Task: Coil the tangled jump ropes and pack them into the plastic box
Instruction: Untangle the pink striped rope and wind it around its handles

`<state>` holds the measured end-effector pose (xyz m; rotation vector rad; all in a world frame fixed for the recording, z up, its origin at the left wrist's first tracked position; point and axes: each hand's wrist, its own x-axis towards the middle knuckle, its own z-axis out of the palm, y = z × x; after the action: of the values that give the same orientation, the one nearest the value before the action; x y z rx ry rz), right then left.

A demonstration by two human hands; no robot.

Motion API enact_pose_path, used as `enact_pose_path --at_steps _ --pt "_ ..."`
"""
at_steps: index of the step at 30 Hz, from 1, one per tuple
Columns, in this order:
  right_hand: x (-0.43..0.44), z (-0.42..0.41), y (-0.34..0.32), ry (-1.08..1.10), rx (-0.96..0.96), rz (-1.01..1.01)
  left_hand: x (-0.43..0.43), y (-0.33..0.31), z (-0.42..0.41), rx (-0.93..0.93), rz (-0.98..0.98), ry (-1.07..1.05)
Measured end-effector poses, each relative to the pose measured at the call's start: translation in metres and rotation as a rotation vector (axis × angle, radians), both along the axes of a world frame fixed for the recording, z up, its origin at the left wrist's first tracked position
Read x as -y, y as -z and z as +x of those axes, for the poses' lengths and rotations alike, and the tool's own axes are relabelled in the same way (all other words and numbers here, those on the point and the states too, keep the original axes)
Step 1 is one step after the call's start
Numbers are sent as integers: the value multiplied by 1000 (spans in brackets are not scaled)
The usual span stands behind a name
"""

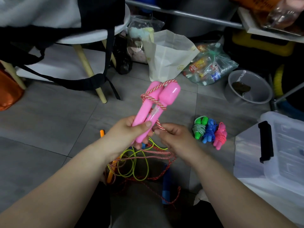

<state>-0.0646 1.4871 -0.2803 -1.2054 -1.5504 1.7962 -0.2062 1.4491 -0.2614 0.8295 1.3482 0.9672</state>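
Observation:
My left hand (130,134) grips two pink jump-rope handles (154,102) held side by side, pointing up and away. A red-and-white braided rope (153,93) is wound a few turns around them. My right hand (172,137) pinches that rope just below the handles. The rest of the rope trails down into a tangle (139,163) of yellow-green and red cords on the floor by my knees. Three coiled ropes lie to the right: green (199,127), blue (209,133) and pink (220,135). The clear plastic box (287,145) with a black latch stands at the right edge.
A white stool with wooden legs (85,63) and black straps stands at the back left. Plastic bags (167,55) and a grey bowl (248,87) crowd the back. An orange handle (102,133) and a blue handle (166,186) lie in the tangle.

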Motion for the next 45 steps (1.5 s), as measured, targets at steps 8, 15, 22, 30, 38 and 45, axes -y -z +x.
enact_pose_path --at_steps 8,15,22,30,38,45 --pt "-1 7 7 -16 196 179 -5 0 -19 45 122 -116" --pt "-18 20 4 49 191 215 -5 2 -26 -65 106 -106" --pt "-19 32 5 32 317 363 -4 0 -23 61 63 -10" --pt "-26 40 -6 138 391 541 -3 -2 -22 107 -17 13" --pt "-4 25 -15 -410 685 602 -8 16 -21 -516 58 -50" --pt "1 27 -20 -505 758 772 -3 21 -14 -1057 -165 405"
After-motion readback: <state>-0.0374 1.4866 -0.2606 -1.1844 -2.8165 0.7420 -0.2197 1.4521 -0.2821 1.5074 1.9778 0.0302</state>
